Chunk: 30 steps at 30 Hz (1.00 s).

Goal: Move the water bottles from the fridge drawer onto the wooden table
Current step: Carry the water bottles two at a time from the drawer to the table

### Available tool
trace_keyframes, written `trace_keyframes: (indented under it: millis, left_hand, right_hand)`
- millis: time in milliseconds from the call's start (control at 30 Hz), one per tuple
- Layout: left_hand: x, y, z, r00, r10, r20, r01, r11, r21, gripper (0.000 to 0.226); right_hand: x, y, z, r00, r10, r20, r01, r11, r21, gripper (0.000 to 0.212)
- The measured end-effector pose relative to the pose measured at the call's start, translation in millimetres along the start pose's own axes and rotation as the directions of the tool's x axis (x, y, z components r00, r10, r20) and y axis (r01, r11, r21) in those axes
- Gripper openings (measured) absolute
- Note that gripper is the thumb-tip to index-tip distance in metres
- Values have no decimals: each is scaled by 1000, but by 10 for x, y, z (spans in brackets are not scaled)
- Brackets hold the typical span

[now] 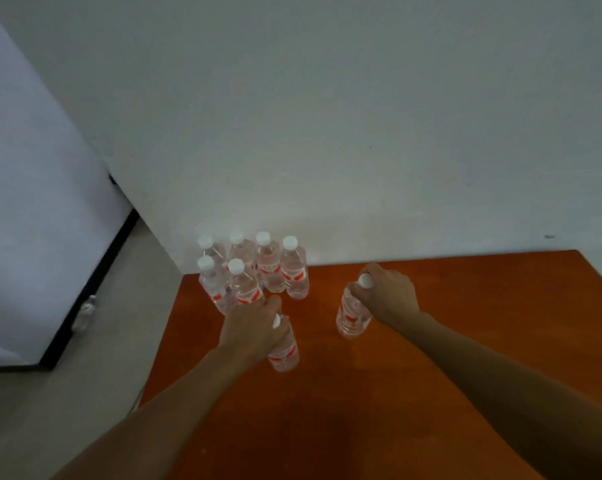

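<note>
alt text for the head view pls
Both hands grip upright water bottles by their tops on a wooden table: left hand, right hand. Six more capped bottles stand clustered at the table's far left corner, by a white wall.

two bare forearms, no sleeves showing, left hand [254, 329] and right hand [391, 294] without rings or gloves.
</note>
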State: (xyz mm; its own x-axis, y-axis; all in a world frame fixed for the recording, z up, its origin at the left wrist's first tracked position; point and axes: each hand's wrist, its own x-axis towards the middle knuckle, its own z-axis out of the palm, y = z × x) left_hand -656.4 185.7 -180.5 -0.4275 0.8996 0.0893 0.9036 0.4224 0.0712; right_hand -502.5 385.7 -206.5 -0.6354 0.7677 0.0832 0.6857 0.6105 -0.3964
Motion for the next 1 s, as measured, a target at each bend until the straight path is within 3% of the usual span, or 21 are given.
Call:
trace_keyframes:
  millis: [233,367,733,1000]
  left_hand:
    - [928,-496,261,985,152,78,-156,986,50,41]
    - [1217,-694,371,969,240,49,-242,969,44,41]
    - [1410,-830,512,965,248,89,-239,965,-104,42]
    - [1346,-595,232,944,320,-79,-326,941,-85,32]
  right_hand:
    - [690,-282,278,989,142,-28,-141,989,45,38]
    - [979,-471,499,980,199,8,-199,978,64,37]
    - [1141,-677,747,973,232,0,-229,959,165,39]
    - [523,-315,369,929,330,166,-354,924,147,54]
